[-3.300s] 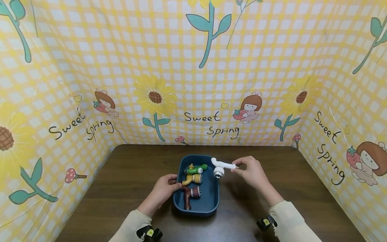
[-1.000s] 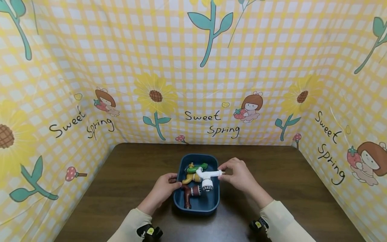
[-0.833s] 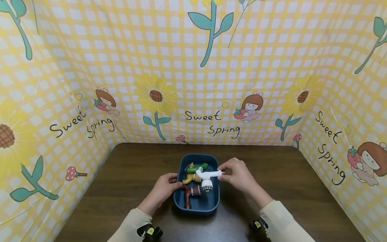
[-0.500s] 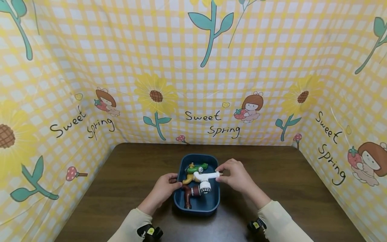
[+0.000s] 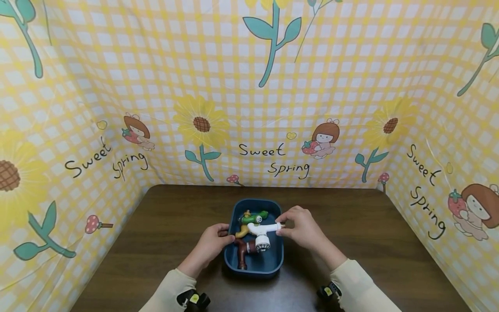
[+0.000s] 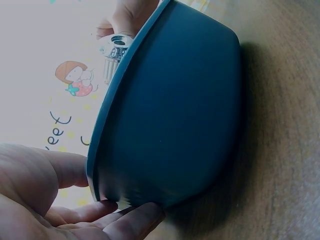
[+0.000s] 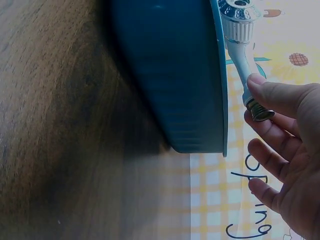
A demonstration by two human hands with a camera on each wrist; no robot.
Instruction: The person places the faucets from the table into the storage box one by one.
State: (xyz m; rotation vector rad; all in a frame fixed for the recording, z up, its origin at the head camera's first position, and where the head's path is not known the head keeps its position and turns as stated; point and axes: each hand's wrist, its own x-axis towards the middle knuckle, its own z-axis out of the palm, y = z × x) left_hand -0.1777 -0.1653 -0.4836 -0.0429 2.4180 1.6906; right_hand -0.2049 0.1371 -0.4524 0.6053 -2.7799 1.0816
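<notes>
My right hand point(image 5: 302, 226) pinches the metal-ended tip of a white tap point(image 5: 268, 227) between thumb and fingers. This tap, with its chrome-trimmed knob, hangs over a dark blue plastic tub point(image 5: 278, 260). In the right wrist view the tap point(image 7: 240, 62) sits past the tub's rim, knob uppermost. My left hand point(image 5: 212, 243) grips the tub's left rim, thumb on top and fingers against the outer wall. Inside the tub lie a green tap point(image 5: 249, 219), a yellow tap point(image 5: 242, 231) partly hidden under the white one, and a brown tap point(image 5: 242, 253).
The tub stands on a dark brown wooden table point(image 5: 175, 216). A yellow checked cloth point(image 5: 218, 78) with sunflowers and lettering surrounds the back and both sides. Straps with small black devices point(image 5: 192, 299) are on both wrists.
My right hand has carried the white tap from the tub's right edge leftward and toward me, over the yellow and brown taps. My left hand has kept its place on the rim.
</notes>
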